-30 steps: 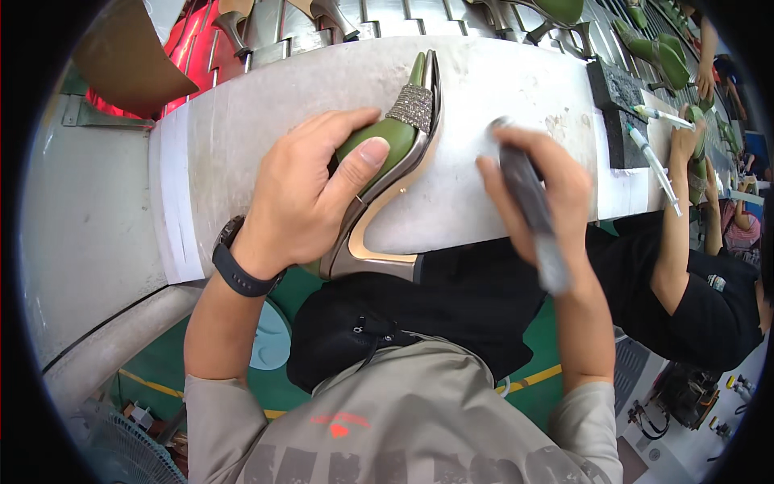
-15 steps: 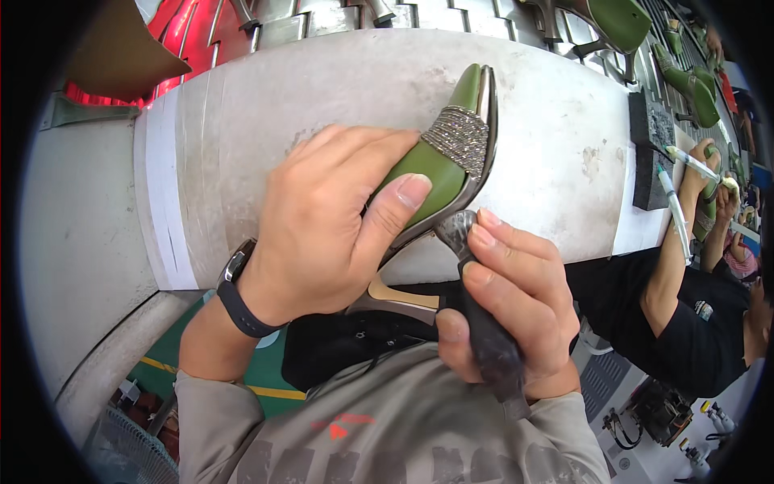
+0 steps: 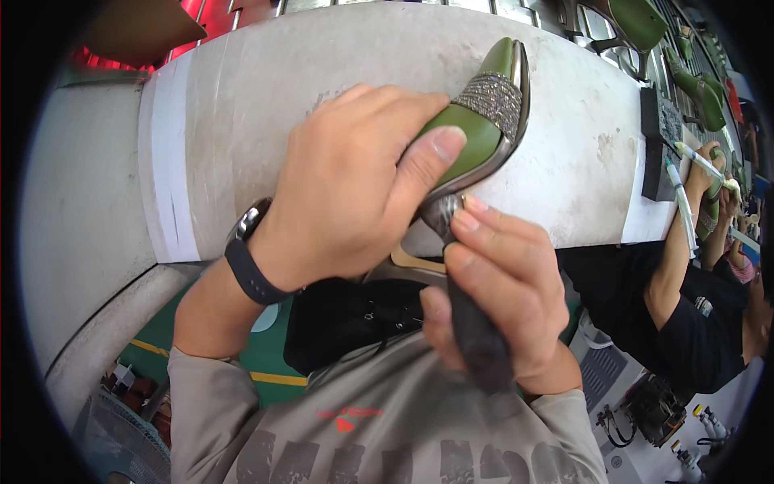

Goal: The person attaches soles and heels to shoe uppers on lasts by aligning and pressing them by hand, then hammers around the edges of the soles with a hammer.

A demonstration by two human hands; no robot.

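A green high-heeled shoe (image 3: 480,143) with a glittering band (image 3: 493,101) lies tilted on its side, its pointed toe toward the far side. My left hand (image 3: 347,181) is wrapped over the rear part of the shoe, thumb pressed on the green upper. A dark hand tool (image 3: 477,335) with a flared, glossy end is gripped in my right hand (image 3: 512,278). That flared end meets the sole edge beside my left thumb, though my fingertips partly hide the contact. The heel (image 3: 415,260) points back toward me below my left hand.
The pale bench (image 3: 250,105) lies under the shoe. At its right stand a dark block (image 3: 661,137) and syringe-like tubes (image 3: 681,202). Beyond runs a metal slat conveyor (image 3: 387,2) carrying more green shoes (image 3: 637,24). A co-worker's arm (image 3: 669,266) is at the right.
The shoe and my left hand appear farther up and to the right in view. My right hand has brought the tool's flared end closer in along the sole edge, toward the heel.
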